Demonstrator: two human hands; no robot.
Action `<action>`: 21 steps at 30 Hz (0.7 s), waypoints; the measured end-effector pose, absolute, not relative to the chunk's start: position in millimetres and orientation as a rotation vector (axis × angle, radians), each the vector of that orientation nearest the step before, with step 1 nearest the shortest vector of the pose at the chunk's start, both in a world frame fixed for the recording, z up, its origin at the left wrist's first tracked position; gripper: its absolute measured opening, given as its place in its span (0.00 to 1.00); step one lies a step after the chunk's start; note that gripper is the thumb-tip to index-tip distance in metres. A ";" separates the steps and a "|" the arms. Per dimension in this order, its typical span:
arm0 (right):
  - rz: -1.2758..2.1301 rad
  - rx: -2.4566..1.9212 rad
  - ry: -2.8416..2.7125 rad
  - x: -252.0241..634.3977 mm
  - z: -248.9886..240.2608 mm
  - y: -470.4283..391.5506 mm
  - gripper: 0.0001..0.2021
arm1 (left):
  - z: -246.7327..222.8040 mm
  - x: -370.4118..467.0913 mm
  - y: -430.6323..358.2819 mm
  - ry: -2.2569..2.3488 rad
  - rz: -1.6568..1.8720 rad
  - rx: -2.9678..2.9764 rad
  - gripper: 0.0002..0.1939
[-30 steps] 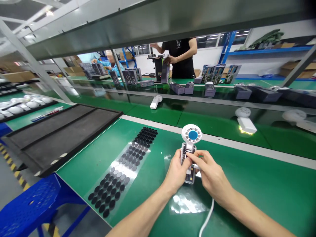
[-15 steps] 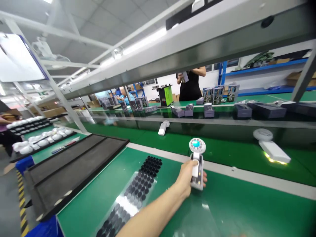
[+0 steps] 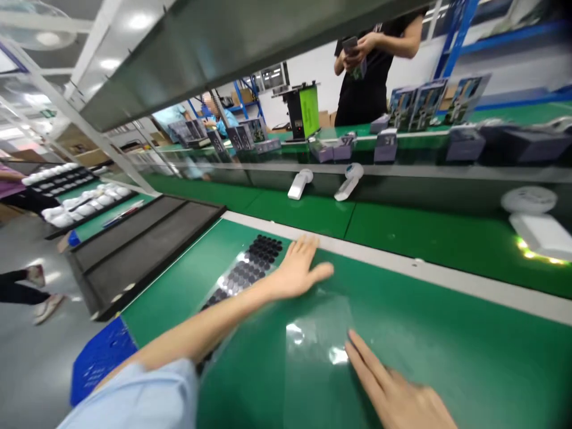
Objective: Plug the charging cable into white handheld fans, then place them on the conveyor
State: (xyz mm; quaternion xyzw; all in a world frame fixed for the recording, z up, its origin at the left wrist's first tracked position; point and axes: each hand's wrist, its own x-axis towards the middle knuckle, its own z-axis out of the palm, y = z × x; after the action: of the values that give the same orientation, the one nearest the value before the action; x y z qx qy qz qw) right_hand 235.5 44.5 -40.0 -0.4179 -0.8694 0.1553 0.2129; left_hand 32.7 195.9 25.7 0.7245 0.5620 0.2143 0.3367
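L hand (image 3: 298,272) open & holding nothing, fingers stretched twd the far edge of the bench (image 3: 482,345), thumb well out to the side; can't tell if it's touching the top. It's just R of the far end of the black discs (image 3: 264,250), which lie in rows on film along the bench's L edge; forearm covers part of the rows. Lt blue sleeve (image 3: 143,396) on that arm.

R hand (image 3: 402,396) lower, twd the near side & partly out of shot. Two fingers straight & close tog., tips at the R edge of a clear sheet (image 3: 313,363); underside hidden, so can't tell if it grips or touches. Sheet lies flat mid-bench, R of the discs, running out of shot twd the near edge, w/ bright glare spots.

Past the pale rail (image 3: 375,253) at the far edge: two white fans close tog., L one (image 3: 300,185) & R one (image 3: 348,182); a third fan (image 3: 543,229), w/ yellowish lights lit, sits well apart, beyond the far R part. Black tray (image 3: 138,257) alongside the L edge nr the far L corner. Further back, co-worker in black top (image 3: 364,98) has a dark item (image 3: 350,45) in both hands.
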 end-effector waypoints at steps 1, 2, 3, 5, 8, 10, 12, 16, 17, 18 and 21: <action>0.402 -1.140 -2.477 234.5 -39.0 45.5 0.39 | 23.4 21.0 163.5 1.377 0.348 2.057 0.42; 0.381 -1.129 -2.521 233.5 -36.9 45.7 0.39 | 20.7 10.9 133.9 1.309 0.200 2.189 0.47; 0.381 -1.139 -2.534 232.6 -33.9 44.7 0.37 | 17.3 2.5 108.7 1.319 0.117 2.268 0.52; 0.445 -1.212 -2.479 231.3 -25.5 38.7 0.30 | 8.4 -8.7 74.8 1.360 0.031 2.414 0.51; 0.664 -1.397 -2.204 231.8 -6.7 17.1 0.28 | -3.7 -4.3 60.1 1.284 0.275 2.617 0.24; 0.799 -1.465 -1.898 235.5 10.1 -3.6 0.37 | -3.5 19.1 61.2 1.027 0.527 2.657 0.16; 0.829 -1.455 -1.511 248.5 27.4 -26.6 0.46 | 7.9 60.4 59.2 0.646 0.652 2.620 0.15; 0.782 -1.312 -0.545 307.8 38.3 -111.7 0.26 | 53.8 174.5 21.7 -0.059 0.584 2.562 0.14; 0.784 -1.253 -0.287 320.4 31.2 -145.3 0.15 | 63.9 202.4 7.1 -0.154 0.549 2.558 0.15; 0.743 -1.225 -0.096 329.1 19.2 -181.6 0.09 | 71.2 228.2 -6.9 -0.222 0.509 2.564 0.19; 0.578 -1.159 0.289 338.3 -40.7 -284.4 0.17 | 70.9 290.9 -32.8 -0.344 0.419 2.629 0.27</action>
State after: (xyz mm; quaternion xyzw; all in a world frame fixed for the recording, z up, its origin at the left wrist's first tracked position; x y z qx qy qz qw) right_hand 338.3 -284.4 -40.7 -0.5381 0.1343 0.2684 0.7877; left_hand 290.9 -32.8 70.9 0.9540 -0.1247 0.1520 0.2265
